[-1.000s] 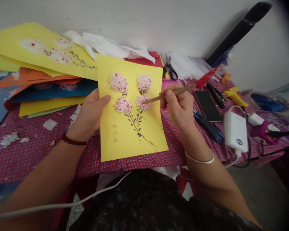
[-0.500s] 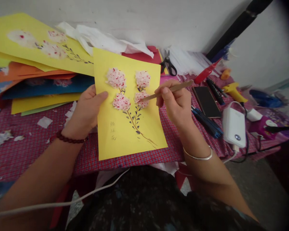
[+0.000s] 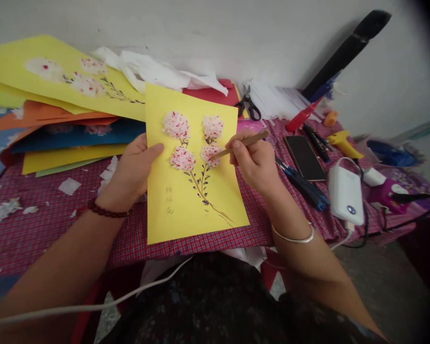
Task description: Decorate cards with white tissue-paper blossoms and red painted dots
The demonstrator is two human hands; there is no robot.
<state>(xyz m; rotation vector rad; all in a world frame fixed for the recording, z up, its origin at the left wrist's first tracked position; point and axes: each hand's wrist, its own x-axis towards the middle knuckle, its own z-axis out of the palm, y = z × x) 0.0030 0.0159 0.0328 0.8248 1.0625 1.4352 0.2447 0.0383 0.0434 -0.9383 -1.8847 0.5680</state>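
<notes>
A yellow sheet of paper (image 3: 186, 210) is held up by its left edge in my left hand (image 3: 132, 169), thumb on the front and fingers behind. Four-petal detail aside, it bears several fluffy white-and-red flowers (image 3: 182, 158), brown stems with dark leaves, and a short column of handwriting. My right hand (image 3: 254, 160) is closed around a thin, flat wooden stick (image 3: 252, 139). The stick's lower end touches or nearly touches the lower right flower (image 3: 211, 155); I cannot tell which.
At the left lie stacked coloured papers (image 3: 71, 157) and a second yellow flower picture (image 3: 71, 102). Black scissors (image 3: 248, 102) rest at the back. To the right are a phone (image 3: 304, 157), a blue cutter (image 3: 304, 186), a white power bank (image 3: 346, 193) and a yellow glue gun (image 3: 345, 143).
The view has shifted slightly, so most things appear a little lower. My right hand and the stick have moved a little left against the sheet. My left hand keeps its hold.
</notes>
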